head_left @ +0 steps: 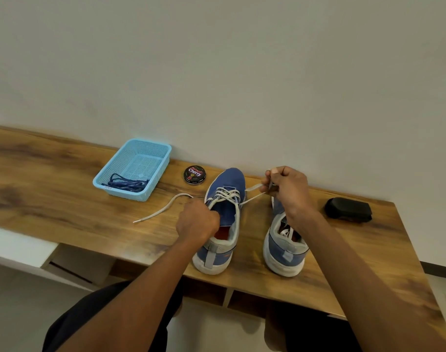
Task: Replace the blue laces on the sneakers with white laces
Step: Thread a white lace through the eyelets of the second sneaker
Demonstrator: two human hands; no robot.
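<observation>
Head view shows the left sneaker on the surface, both hands pinching its white lace, left hand low, right hand pulling far-right; best drawn evenly, shoe held steady.

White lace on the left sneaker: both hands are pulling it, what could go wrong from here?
1. The right hand pulls one end of the white lace up while the other end trails loose on the table, so the ends may finish uneven.
2. The left hand only steadies the left sneaker; a hard tug might tip it toward the polish tin.
</observation>
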